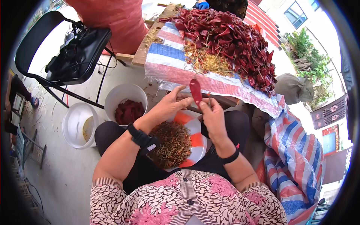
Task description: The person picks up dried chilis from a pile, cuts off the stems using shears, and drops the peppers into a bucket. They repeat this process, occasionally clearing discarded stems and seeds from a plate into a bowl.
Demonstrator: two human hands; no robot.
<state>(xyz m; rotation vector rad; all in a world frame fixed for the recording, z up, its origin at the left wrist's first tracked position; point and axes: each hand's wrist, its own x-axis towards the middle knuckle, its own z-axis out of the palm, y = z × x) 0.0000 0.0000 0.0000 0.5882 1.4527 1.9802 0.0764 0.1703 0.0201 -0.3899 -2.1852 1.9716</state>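
My right hand (214, 116) pinches the lower end of a dark red dried chili pepper (195, 89), whose stem end points up and away from me. A small thin piece shows by the right fingertips, too small to name. Just left of the pepper, my left hand (173, 103) has its thumb and index finger apart, with nothing seen between them; its other fingers are partly hidden. Below both hands, a white and orange basin (200, 144) sits in my lap, holding a heap of stems and bits (172, 144).
Ahead, a table covered by a striped sheet (165, 71) bears a big pile of dried chilies (228, 37) and loose seeds (210, 62). At left stand a white bucket (140, 93) with red chilies, another bucket (73, 125) and a black chair (80, 71). Across the table shows a blue-gloved hand (203, 5).
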